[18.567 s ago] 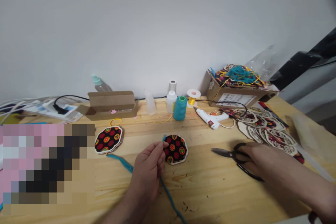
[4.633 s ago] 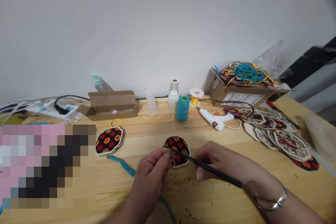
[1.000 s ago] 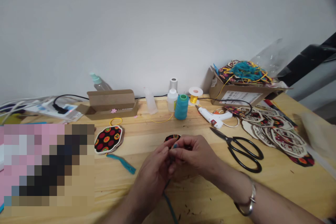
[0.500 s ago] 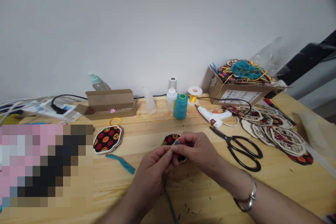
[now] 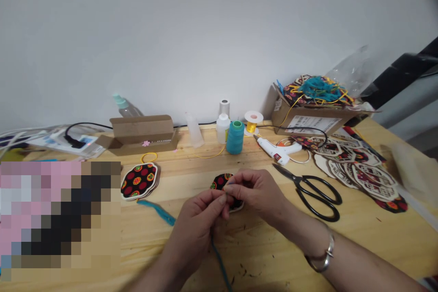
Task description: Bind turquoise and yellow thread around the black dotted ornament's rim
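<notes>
My left hand (image 5: 200, 216) is closed, thumb and forefinger pinched together at the middle of the table. A teal thread (image 5: 221, 262) hangs down from beneath it toward the front. Against its fingertips, my right hand (image 5: 258, 194) pinches something too small to make out. Behind the fingers lies a black patterned fabric piece (image 5: 219, 181) with red and orange motifs, partly covered by the right hand. Left of the hands is a stack of similar pieces (image 5: 139, 181) with pale edges, a yellow loop (image 5: 149, 157) above and a teal tassel (image 5: 157, 211) below.
Black-handled scissors (image 5: 318, 196) and a white glue gun (image 5: 278, 150) lie to the right. Beyond them are a pile of cut-outs (image 5: 369, 173) and a filled cardboard box (image 5: 308, 121). A teal thread cone (image 5: 235, 138), a yellow spool (image 5: 252, 123) and an open box (image 5: 143, 134) line the back.
The fingertips have shifted slightly against each other, both hands staying pinched close together. The view has moved a little; the things on the table lie as before.
</notes>
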{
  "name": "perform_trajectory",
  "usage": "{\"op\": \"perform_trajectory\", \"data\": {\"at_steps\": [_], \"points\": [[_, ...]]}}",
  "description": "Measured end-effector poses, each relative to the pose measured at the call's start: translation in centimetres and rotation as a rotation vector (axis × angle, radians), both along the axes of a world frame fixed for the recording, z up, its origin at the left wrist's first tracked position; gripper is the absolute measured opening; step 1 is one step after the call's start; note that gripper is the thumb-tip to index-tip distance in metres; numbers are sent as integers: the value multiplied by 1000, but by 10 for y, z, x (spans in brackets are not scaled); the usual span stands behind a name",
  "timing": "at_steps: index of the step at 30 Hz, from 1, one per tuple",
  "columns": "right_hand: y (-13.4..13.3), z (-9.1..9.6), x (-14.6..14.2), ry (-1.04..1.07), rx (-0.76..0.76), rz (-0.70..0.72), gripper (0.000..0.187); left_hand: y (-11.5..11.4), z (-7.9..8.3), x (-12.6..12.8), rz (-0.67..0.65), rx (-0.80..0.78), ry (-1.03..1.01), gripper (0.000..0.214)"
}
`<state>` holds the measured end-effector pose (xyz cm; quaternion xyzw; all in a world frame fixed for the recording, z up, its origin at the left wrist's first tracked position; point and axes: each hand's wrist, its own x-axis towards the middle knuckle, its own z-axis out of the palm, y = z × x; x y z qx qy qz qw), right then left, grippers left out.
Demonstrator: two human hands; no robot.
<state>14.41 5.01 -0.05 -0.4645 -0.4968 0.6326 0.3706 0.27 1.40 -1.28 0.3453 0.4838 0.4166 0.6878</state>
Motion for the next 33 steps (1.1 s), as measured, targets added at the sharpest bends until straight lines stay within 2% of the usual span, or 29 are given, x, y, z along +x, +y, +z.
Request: {"op": "perform_trajectory", "data": {"at_steps": [4,7,9,12,15,18,26,33], "points": [[7,1,6,-81,79,-116,15,0,2,0,58,-4,-28,17],[16,0,16,-224,253,-244,12,3,2,-2,183,-48,-115,11],[21,-3,22,-372,403,-262,11,5,2,-3,261,-63,-180,10],[23,-9,26,-625,570,-158,10,8,2,-5,330,-62,-236,10],[18,-15,21,-790,627,-19,10,8,2,-5,351,-62,-246,9],[12,-19,15,-878,673,63,10,8,2,-5,360,-65,-239,9],[8,-22,10,-1040,737,143,8,6,0,-4,374,-68,-234,11],[7,-27,3,-1139,803,164,15,8,-2,-3,378,-68,-230,13]]}}
